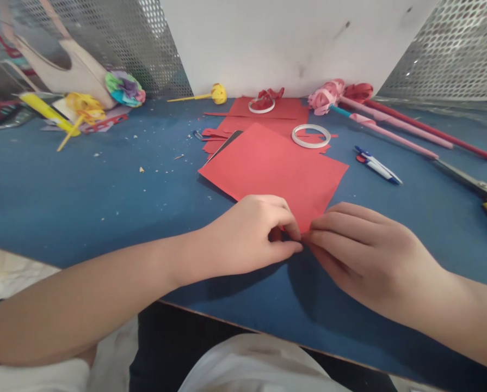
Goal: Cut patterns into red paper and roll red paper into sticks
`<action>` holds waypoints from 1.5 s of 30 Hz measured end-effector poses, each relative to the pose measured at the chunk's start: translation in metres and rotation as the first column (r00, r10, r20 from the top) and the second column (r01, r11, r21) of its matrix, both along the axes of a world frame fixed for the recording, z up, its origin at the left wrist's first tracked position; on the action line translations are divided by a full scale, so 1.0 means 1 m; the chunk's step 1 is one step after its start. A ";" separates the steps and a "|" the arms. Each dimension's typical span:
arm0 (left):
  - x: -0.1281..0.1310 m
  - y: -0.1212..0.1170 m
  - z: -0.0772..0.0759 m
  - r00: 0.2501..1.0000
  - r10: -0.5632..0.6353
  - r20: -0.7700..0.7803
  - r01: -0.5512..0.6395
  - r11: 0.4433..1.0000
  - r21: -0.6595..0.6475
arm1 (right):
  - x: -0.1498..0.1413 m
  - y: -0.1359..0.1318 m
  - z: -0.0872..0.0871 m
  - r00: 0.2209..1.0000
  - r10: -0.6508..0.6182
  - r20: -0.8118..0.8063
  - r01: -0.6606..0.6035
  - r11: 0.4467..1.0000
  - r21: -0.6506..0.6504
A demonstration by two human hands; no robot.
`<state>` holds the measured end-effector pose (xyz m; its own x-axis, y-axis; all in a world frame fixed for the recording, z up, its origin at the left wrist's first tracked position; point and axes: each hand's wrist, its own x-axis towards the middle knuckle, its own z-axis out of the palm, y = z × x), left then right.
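Observation:
A red sheet of paper [273, 166] lies turned cornerwise on the blue table, one corner pointing toward me. My left hand [263, 234] has its thumb and fingers pinched at that near corner. From the other side, my right hand [369, 256] closes its fingertips on the same corner, almost touching the left fingertips. The very tip of the paper is hidden by the fingers. Under the sheet, a dark edge of a flat object [226, 146] shows at the upper left, its kind unclear.
Behind the sheet lie red paper scraps [216, 142] and a roll of white tape [310, 136]. To the right are a pen [377, 166], pink paper-wrapped sticks [402, 139] and yellow-handled scissors [486, 190]. Paper flowers [124, 88] and a yellow glue stick [49, 113] sit far left.

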<state>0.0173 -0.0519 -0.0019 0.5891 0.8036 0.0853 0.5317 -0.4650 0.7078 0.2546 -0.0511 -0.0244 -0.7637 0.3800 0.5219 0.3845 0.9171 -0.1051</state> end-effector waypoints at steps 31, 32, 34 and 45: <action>-0.001 0.000 0.001 0.999 -0.001 -0.036 0.002 0.999 0.035 | 0.004 0.003 -0.006 0.997 -0.081 -0.019 0.081 0.997 -0.005; -0.001 0.000 0.001 0.999 0.000 -0.035 0.002 0.999 0.035 | 0.004 0.002 -0.006 0.997 -0.074 -0.012 0.074 0.997 -0.007; -0.001 0.000 0.000 0.999 -0.001 -0.034 0.002 0.999 0.035 | 0.004 0.002 -0.006 0.998 -0.060 -0.004 0.060 0.998 -0.012; 0.001 -0.001 -0.002 1.000 -0.010 -0.020 0.010 0.999 0.033 | 0.003 0.003 -0.004 0.999 -0.033 0.006 0.034 0.997 -0.066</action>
